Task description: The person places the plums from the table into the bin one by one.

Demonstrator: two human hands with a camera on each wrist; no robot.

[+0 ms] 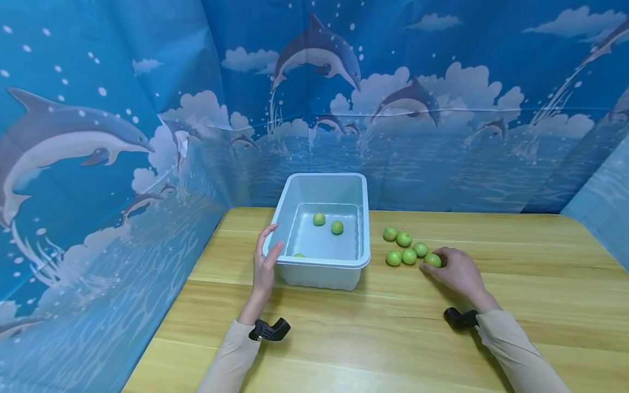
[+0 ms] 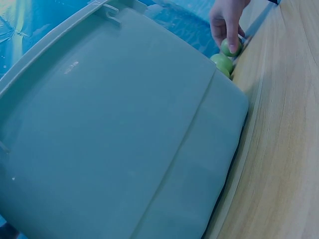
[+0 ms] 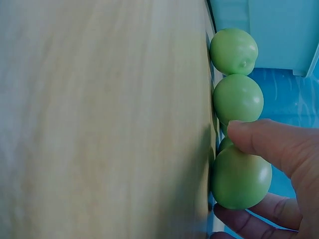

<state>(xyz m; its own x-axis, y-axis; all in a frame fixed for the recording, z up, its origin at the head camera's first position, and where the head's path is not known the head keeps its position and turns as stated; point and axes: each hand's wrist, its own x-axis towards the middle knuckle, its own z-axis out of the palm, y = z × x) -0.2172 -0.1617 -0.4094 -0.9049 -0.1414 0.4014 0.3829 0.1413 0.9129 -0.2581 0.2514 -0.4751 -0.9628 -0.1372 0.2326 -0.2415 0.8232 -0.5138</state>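
A pale blue plastic bin (image 1: 324, 263) stands on the table, two round green fruits (image 1: 319, 219) on its floor and part of a third at the near left corner. My left hand (image 1: 263, 267) holds the bin's near left corner, thumb over the rim; in the left wrist view the hand itself is out of sight. To the right of the bin, my right hand (image 1: 459, 271) pinches a smooth green fruit (image 3: 241, 177) between thumb and fingers, at table level. Several more green fruits (image 1: 409, 256) lie close together, just left of that hand.
The wooden table (image 1: 373, 338) reaches back to a blue dolphin-printed sheet (image 1: 314, 147), which hangs behind and down the left side. A black wrist mount (image 1: 270, 329) is on the left wrist, another (image 1: 460, 317) on the right.
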